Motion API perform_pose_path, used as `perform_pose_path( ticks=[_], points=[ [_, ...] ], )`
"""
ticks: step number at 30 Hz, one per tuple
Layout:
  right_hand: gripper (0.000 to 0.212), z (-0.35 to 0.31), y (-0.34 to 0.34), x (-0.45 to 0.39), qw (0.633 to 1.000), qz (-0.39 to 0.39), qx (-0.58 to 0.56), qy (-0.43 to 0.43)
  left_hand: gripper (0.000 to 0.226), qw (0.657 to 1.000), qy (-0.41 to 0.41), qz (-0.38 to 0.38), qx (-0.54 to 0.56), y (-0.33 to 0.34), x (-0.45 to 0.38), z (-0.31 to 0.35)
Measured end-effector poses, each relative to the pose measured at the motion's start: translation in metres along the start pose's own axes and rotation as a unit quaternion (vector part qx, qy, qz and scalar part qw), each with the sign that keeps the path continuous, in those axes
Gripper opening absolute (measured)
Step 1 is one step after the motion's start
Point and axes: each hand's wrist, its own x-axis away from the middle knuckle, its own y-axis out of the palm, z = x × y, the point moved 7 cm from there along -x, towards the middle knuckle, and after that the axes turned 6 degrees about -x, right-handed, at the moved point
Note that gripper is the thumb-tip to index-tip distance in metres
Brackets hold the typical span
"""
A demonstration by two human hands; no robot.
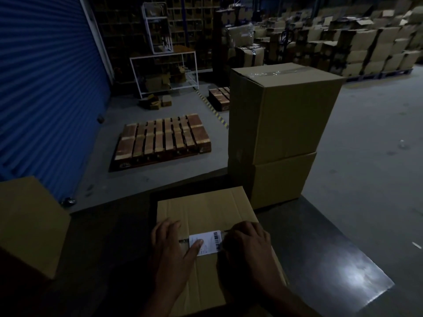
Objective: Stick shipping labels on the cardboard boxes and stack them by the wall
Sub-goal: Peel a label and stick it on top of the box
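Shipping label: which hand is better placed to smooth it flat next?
Left, probably. The left hand already lies flat with straight fingers on the shipping label atop the cardboard box. The right hand is curled at the label's right edge, seemingly pinching it.

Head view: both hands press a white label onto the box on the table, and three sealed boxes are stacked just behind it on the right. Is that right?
Not quite. The head view shows two stacked boxes, not three. The rest holds: the left hand and right hand press the white label onto the box on the table.
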Motion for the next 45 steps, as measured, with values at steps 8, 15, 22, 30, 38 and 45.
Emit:
perform_pose_path(
  ticks=[8, 15, 22, 30, 38, 45],
  points=[
    [0.040, 0.003, 0.006, -0.001, 1.000, -0.009, 0.009, 0.011, 0.081, 1.000, -0.002, -0.003, 0.000, 0.000, -0.001, -0.001],
    [0.034, 0.003, 0.002, -0.004, 1.000, -0.021, 0.004, 0.015, 0.077, 1.000, 0.004, 0.007, -0.008, -0.004, 0.000, 0.002],
    [0.045, 0.000, 0.003, -0.025, 0.999, -0.031, 0.025, -0.015, 0.074, 1.000, -0.003, 0.005, -0.011, -0.003, 0.000, 0.001],
    [0.050, -0.001, 0.009, -0.029, 0.997, -0.049, 0.043, -0.046, 0.057, 1.000, -0.002, 0.008, 0.001, -0.006, 0.000, 0.003],
    [0.034, -0.001, 0.014, -0.048, 0.997, -0.063, 0.047, 0.013, 0.043, 1.000, 0.007, 0.014, -0.011, -0.006, -0.001, 0.002],
    [0.040, -0.003, 0.013, -0.048, 0.992, -0.093, -0.082, 0.001, 0.043, 0.999, -0.017, -0.033, -0.027, -0.001, 0.000, -0.003]
  ],
)
